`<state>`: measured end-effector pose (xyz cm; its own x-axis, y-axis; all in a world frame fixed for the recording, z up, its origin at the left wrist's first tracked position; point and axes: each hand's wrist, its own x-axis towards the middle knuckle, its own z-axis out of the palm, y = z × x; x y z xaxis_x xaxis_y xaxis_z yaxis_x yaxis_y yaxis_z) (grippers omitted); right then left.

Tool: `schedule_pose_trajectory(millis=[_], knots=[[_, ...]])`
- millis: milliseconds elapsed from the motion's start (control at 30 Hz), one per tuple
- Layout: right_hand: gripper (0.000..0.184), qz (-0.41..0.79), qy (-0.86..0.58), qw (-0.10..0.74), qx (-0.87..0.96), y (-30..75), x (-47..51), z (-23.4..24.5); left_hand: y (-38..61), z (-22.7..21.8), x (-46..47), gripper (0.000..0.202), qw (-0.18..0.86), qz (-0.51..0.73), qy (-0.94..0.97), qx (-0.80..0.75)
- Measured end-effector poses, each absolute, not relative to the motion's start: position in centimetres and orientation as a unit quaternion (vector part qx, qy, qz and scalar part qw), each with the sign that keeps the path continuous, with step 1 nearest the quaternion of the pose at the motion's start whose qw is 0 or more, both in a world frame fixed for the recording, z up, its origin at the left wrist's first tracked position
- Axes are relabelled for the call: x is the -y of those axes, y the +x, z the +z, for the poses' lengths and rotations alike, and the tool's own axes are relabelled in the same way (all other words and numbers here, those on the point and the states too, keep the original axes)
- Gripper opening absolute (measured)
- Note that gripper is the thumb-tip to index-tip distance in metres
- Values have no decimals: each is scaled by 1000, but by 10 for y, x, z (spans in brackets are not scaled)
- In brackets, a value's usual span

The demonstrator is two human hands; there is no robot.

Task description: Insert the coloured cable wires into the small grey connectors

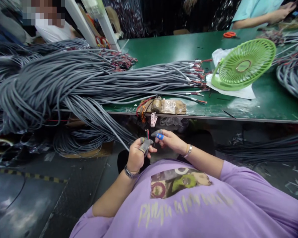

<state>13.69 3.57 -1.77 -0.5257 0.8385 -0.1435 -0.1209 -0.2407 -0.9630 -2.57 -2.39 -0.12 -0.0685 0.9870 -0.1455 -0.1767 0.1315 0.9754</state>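
My left hand (pixel 138 152) is closed round the end of a grey cable (pixel 106 124), its fingertips in grey cots. Short coloured wires (pixel 147 133) stick up from that cable end. My right hand (pixel 169 140) is pinched at those wire tips, with a blue-taped grey cot on its forefinger. Both hands are held in front of my chest, just below the edge of the green table (pixel 263 102). The cable runs up and left into a big bundle of grey cables (pixel 64 79) lying over the table edge.
A green fan (pixel 243 64) lies on white paper at the right. A taped brown block (pixel 164 106) with a clip sits at the table edge. More grey cable coils (pixel 291 74) lie at right. Orange scissors (pixel 229 34) are at the back. Other people sit across the table.
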Motion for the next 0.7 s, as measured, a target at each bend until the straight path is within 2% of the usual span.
schedule_pose_trajectory(millis=[200,467,567,700], knots=[[41,675,-366,340,543,130,-34,-7,-21,-10,30,34,514,450,472,-558],[21,660,-350,306,591,137,-36,-1,-25,1,24,37,587,369,469,-547],[23,656,-343,319,592,137,-38,4,-22,4,23,36,581,381,464,-550],[32,669,-362,337,555,134,-38,4,-17,-2,24,33,535,467,431,-556]])
